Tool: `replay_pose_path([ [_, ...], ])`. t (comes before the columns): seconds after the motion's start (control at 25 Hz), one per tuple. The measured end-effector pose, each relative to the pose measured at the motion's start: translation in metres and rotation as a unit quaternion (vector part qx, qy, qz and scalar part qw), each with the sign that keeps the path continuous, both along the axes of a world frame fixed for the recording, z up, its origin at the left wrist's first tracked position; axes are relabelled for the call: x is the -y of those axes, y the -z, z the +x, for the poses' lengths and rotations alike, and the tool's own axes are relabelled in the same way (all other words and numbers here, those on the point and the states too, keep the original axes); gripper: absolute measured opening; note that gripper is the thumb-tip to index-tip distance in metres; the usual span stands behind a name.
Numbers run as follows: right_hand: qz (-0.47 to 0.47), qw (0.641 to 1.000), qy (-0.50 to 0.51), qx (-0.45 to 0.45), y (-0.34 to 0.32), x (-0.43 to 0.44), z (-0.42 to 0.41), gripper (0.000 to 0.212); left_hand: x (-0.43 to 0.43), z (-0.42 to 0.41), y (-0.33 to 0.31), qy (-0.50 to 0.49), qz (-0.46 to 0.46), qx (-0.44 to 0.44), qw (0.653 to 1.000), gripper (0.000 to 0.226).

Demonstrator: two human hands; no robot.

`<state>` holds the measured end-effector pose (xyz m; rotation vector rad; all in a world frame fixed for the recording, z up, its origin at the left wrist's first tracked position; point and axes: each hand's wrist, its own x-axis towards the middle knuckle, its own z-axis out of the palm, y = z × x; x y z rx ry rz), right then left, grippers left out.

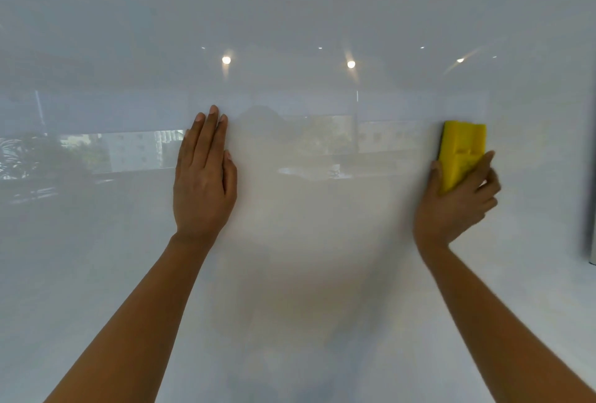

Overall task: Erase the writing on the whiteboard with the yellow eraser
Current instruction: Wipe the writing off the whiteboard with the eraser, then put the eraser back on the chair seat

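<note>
On whiteboard: yellow eraser gripped in right hand, left hand flat.

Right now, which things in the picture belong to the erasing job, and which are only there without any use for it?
Belonging to the job:
- yellow eraser, held in the right hand
- whiteboard, with no writing visible
- left hand, flat on the board

Only there:
- reflected ceiling lights on the board
- dark edge at far right
</note>
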<state>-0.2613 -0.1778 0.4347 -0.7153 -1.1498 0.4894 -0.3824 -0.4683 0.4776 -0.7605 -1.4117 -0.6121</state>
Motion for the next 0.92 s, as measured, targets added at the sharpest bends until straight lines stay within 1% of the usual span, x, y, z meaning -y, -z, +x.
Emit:
replay_pose_path([
  [0.08,0.031,0.999,-0.024,0.022,0.03,0.019,-0.001,0.07,-0.002,0.001,0.0,0.006,0.008,0.008,1.0,0.044],
  [0.2,0.122,0.985,-0.068,0.102,0.066,0.051,0.005,0.069,-0.011,0.012,0.008,0.033,0.025,0.049,0.998,0.047],
  [0.24,0.167,0.973,-0.087,0.137,0.077,0.059,0.008,0.068,-0.016,0.017,0.015,0.038,0.016,0.06,0.997,0.048],
  [0.32,0.26,0.933,-0.134,0.21,0.096,0.068,0.018,0.066,-0.027,0.026,0.036,0.032,-0.02,0.072,0.997,0.051],
  [0.36,0.296,0.91,-0.155,0.244,0.105,0.07,0.023,0.066,-0.033,0.031,0.047,0.035,-0.043,0.078,0.995,0.052],
  [0.44,0.337,0.87,-0.197,0.302,0.124,0.07,0.036,0.066,-0.045,0.041,0.069,0.058,-0.099,0.093,0.989,0.055],
  [0.52,0.346,0.839,-0.229,0.353,0.14,0.063,0.052,0.066,-0.061,0.053,0.093,0.103,-0.172,0.099,0.975,0.057],
  [0.56,0.333,0.829,-0.243,0.378,0.146,0.059,0.06,0.066,-0.068,0.058,0.105,0.13,-0.213,0.1,0.963,0.058],
  [0.64,0.293,0.812,-0.271,0.425,0.155,0.047,0.079,0.068,-0.088,0.068,0.129,0.18,-0.287,0.11,0.934,0.061],
  [0.72,0.283,0.787,-0.281,0.47,0.162,0.036,0.096,0.067,-0.107,0.074,0.15,0.22,-0.335,0.14,0.905,0.064],
  [0.8,0.266,0.78,-0.272,0.496,0.171,0.022,0.119,0.067,-0.13,0.082,0.171,0.268,-0.369,0.177,0.872,0.064],
  [0.92,0.213,0.785,-0.26,0.521,0.184,-0.003,0.153,0.069,-0.163,0.101,0.2,0.339,-0.391,0.22,0.827,0.061],
])
